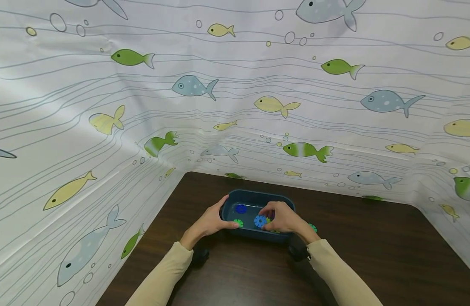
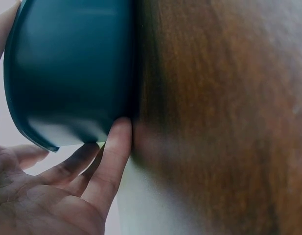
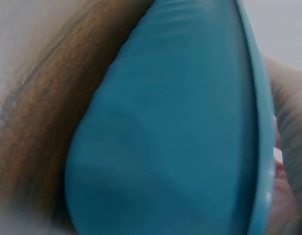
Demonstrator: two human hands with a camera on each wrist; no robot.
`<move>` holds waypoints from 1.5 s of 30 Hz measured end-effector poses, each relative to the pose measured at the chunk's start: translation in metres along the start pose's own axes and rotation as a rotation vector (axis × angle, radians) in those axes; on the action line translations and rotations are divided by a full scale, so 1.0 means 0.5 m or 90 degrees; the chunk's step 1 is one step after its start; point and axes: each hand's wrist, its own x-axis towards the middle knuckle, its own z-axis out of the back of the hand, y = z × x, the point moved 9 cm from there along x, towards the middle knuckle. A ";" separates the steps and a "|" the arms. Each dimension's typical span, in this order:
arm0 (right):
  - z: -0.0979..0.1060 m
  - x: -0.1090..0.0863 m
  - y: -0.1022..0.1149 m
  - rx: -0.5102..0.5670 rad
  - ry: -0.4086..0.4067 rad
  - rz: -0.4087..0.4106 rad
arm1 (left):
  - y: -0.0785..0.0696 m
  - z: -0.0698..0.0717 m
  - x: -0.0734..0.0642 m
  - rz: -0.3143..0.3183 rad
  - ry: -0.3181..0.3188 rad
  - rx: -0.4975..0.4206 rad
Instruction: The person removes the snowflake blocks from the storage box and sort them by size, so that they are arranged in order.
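Observation:
A dark blue plastic basin [image 1: 254,235] stands on the table. My left hand [image 1: 211,219] grips its left end, thumb over the front rim and fingers along the outer wall. The left wrist view shows fingertips [image 2: 120,129] low on the basin wall [image 2: 67,73]. Inside the basin, my right hand [image 1: 284,218] pinches a light blue notched disc [image 1: 257,221]. A dark blue disc [image 1: 238,208] and a green disc [image 1: 239,222] lie there too; yellow-green pieces are partly hidden by the right hand. In the right wrist view, the basin's outer wall [image 3: 165,122] hides most of that hand.
Another green disc [image 1: 313,228] shows beside the right wrist, outside the basin. The dark brown wooden table [image 1: 372,246] extends to both sides. A white fish-patterned sheet [image 1: 235,102] walls off its back and sides. Dark straps [image 1: 297,248] are around the wrists.

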 end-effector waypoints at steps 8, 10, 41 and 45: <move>0.034 -0.037 -0.013 0.011 -0.086 -0.008 | -0.002 0.000 0.000 0.003 -0.007 0.011; 0.040 -0.045 -0.018 0.010 -0.100 -0.021 | -0.002 0.000 0.000 0.005 -0.009 0.016; 0.139 -0.225 -0.157 0.049 -0.251 -0.188 | 0.001 0.002 0.002 0.011 -0.008 0.015; 0.146 -0.252 -0.182 0.038 -0.258 -0.217 | 0.000 -0.002 0.005 0.005 -0.004 0.018</move>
